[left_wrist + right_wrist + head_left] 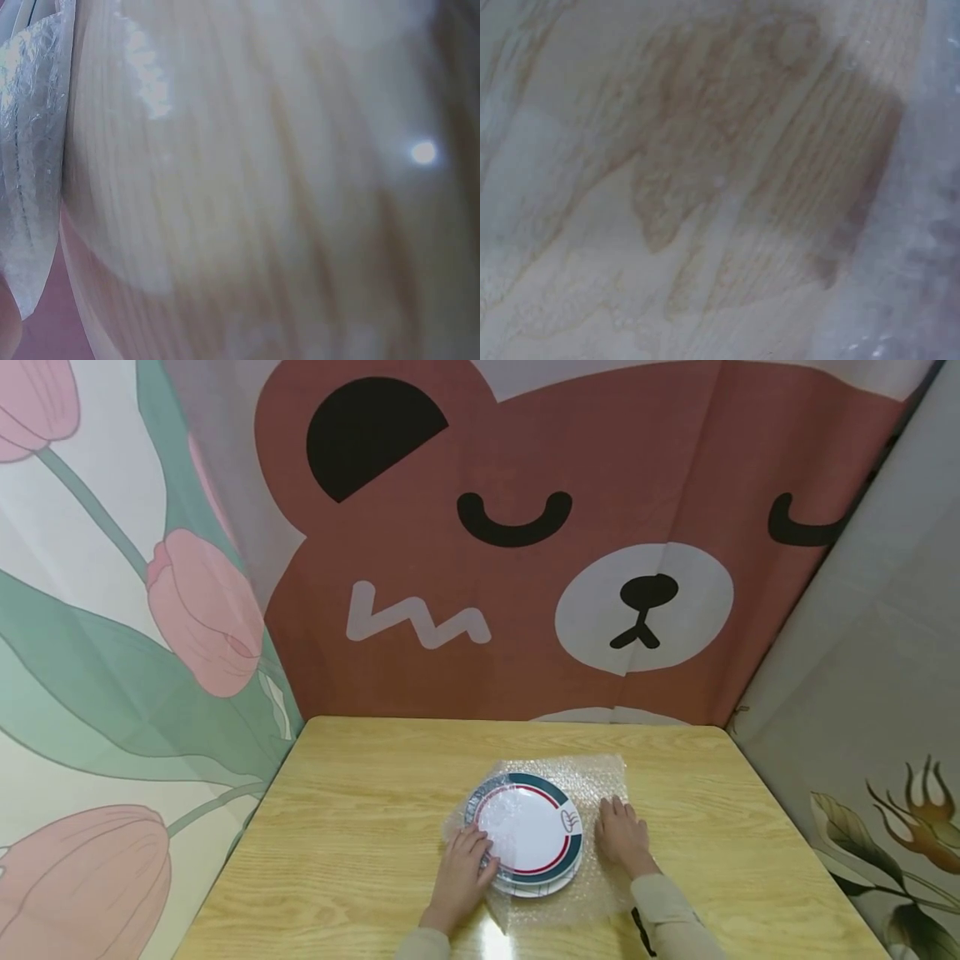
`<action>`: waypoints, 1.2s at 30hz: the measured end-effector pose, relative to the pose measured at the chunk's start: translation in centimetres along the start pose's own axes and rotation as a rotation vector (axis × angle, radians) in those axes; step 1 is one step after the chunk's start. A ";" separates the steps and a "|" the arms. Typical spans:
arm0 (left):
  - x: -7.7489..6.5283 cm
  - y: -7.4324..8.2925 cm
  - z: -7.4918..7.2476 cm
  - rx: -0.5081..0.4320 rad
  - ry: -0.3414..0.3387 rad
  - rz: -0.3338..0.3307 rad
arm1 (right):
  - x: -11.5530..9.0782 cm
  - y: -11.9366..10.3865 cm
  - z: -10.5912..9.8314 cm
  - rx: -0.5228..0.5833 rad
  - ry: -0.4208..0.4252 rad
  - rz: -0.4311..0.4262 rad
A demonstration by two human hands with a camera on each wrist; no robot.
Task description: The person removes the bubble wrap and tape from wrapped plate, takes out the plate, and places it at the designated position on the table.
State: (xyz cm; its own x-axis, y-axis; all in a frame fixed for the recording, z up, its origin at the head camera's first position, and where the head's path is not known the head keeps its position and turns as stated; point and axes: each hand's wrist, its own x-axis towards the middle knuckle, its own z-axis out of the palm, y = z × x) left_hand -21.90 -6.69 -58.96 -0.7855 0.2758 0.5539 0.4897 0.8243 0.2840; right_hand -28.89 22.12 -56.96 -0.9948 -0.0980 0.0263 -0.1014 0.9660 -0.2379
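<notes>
A stack of round plates (536,839), white with a teal band and red ring on the top one, lies on a sheet of bubble wrap (600,777) in the head view. The wrap's left part is folded over the plates' left side. My left hand (463,870) rests on that folded part at the plates' lower left rim, fingers spread. At the sheet's right edge, my right hand (624,837) pinches the wrap with bent fingers; the thumb is hidden. Bubble wrap (30,150) fills the left side of the left wrist view, and bubble wrap (915,247) shows at right in the right wrist view.
A light wooden table (337,827) carries everything. Behind it hangs a brown bear-print cloth (420,543); a tulip-print cloth (90,710) borders the left, and a pale flower-print cloth (862,693) borders the right.
</notes>
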 end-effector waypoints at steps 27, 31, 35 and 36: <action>-0.1 0.2 -0.5 -0.022 -0.012 -0.014 | 0.1 -1.9 -0.6 0.246 0.235 -0.139; 0.0 0.1 -0.4 -0.024 -0.009 -0.011 | 0.0 -2.1 -0.6 0.263 0.260 -0.166; 0.0 0.1 -0.4 -0.022 -0.005 -0.008 | -0.1 -2.3 -0.6 0.281 0.271 -0.176; 0.0 0.1 -0.4 -0.019 -0.003 -0.007 | -0.1 -2.4 -0.5 0.286 0.274 -0.179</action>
State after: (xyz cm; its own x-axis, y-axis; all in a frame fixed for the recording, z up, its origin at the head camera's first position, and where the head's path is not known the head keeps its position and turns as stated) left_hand -21.66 -6.82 -58.60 -0.7902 0.2718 0.5493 0.4914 0.8166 0.3028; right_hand -28.56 19.97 -55.88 -0.9280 -0.1536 0.3395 -0.3074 0.8306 -0.4643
